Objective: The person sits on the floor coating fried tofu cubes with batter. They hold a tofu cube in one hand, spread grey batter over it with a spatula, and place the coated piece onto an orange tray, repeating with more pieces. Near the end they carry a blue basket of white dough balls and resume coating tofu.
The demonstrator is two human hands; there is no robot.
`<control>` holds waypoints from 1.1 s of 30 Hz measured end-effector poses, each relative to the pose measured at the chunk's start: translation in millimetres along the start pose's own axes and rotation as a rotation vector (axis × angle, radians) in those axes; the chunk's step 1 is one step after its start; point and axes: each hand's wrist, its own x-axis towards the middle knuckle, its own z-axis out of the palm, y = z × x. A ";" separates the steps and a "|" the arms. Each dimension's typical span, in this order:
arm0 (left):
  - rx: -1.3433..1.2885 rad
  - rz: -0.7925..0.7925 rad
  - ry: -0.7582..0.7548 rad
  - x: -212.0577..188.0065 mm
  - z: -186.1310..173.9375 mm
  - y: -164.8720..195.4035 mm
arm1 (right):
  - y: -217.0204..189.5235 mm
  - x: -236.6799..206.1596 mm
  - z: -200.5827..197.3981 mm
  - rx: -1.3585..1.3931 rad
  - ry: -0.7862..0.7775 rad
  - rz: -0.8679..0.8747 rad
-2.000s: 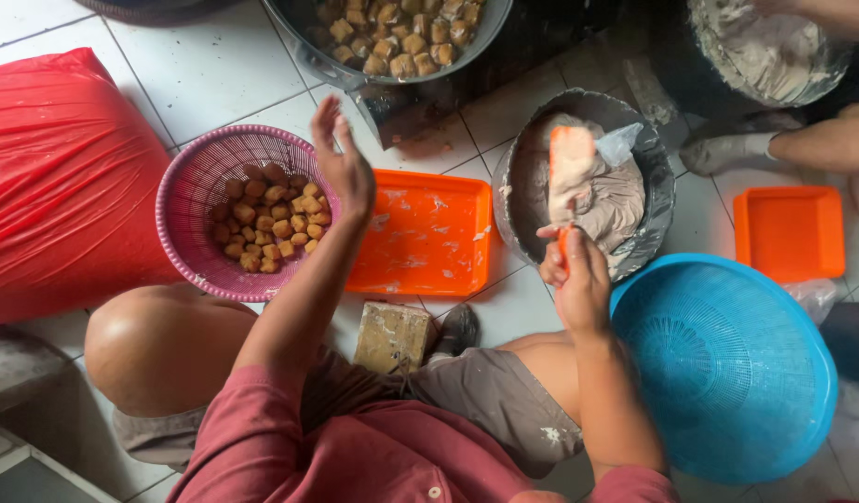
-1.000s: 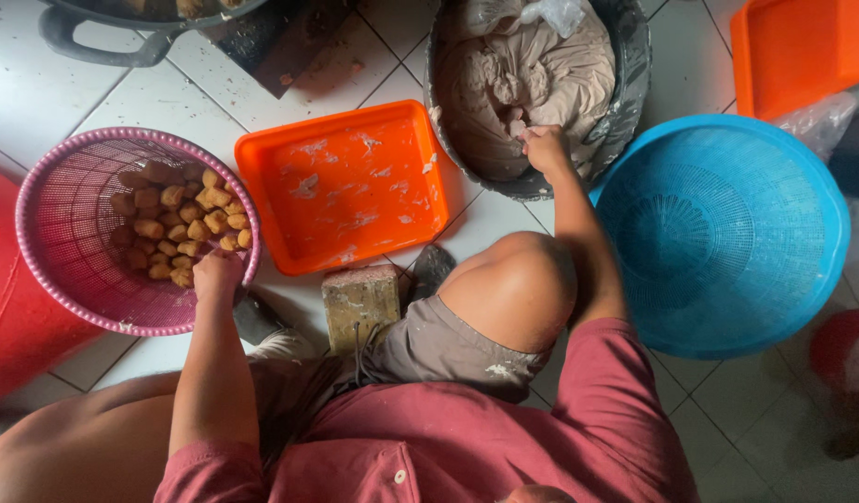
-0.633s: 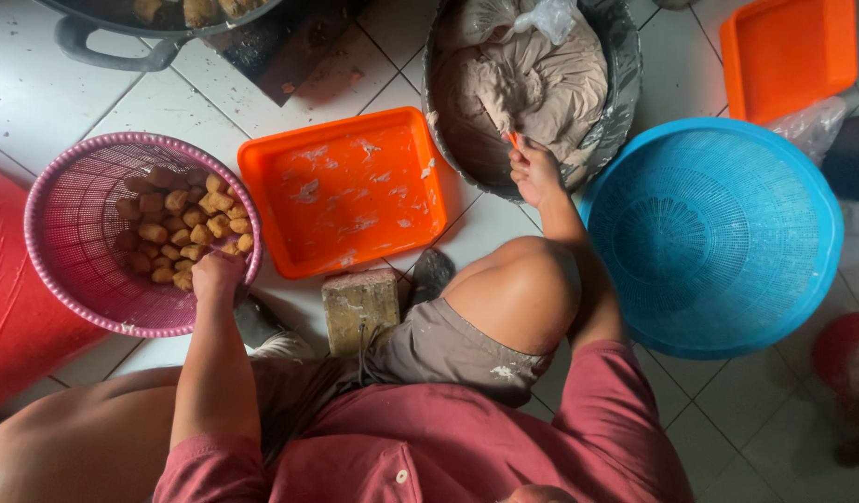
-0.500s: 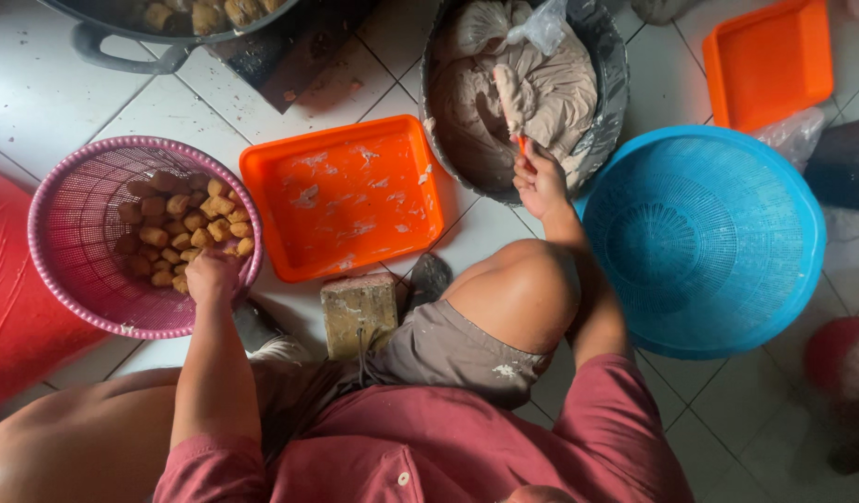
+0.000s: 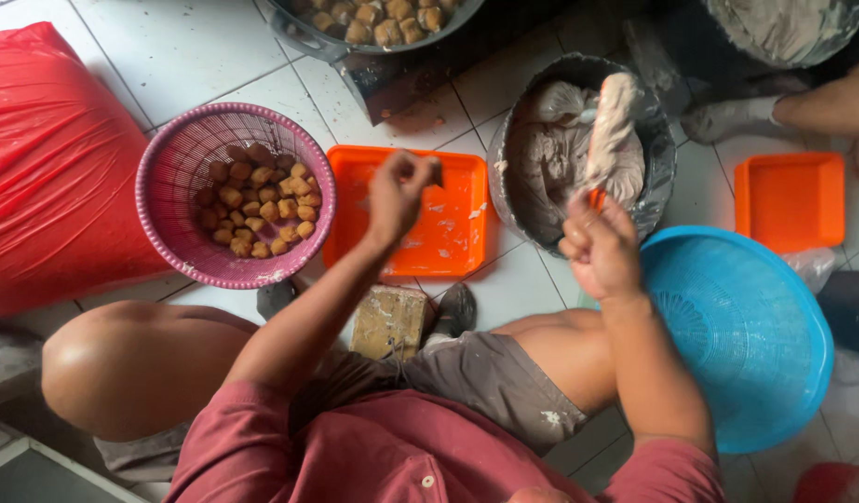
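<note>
A white tiled floor (image 5: pixel 196 47) carries everything here, and the person sits low on it with knees spread. The left hand (image 5: pixel 399 191) hovers above the orange tray (image 5: pixel 448 233), fingers pinched together on a small dark piece (image 5: pixel 436 174). The right hand (image 5: pixel 599 244) is closed around an orange tool (image 5: pixel 597 197) that lifts a stretch of pale dough (image 5: pixel 615 126) out of the grey basin (image 5: pixel 518 200). Left of the tray stands a pink basket (image 5: pixel 169 196) holding browned fried pieces (image 5: pixel 262 205), with a red sack (image 5: pixel 52 168) beside it. A blue basket (image 5: pixel 741 340) lies upturned by the right forearm, and a second orange tray (image 5: pixel 788 205) sits beyond it.
</note>
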 end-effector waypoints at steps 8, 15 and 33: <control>-0.255 -0.246 -0.377 -76.6 57.9 54.2 | 40.1 -20.8 51.5 -0.397 -0.103 -0.196; -0.527 -0.264 -0.659 -69.0 55.8 57.4 | 30.9 -15.9 26.3 -0.253 -0.075 -0.171; -0.575 -0.363 -0.251 -45.6 34.3 57.2 | 48.2 -26.9 12.0 -0.460 -0.081 -0.225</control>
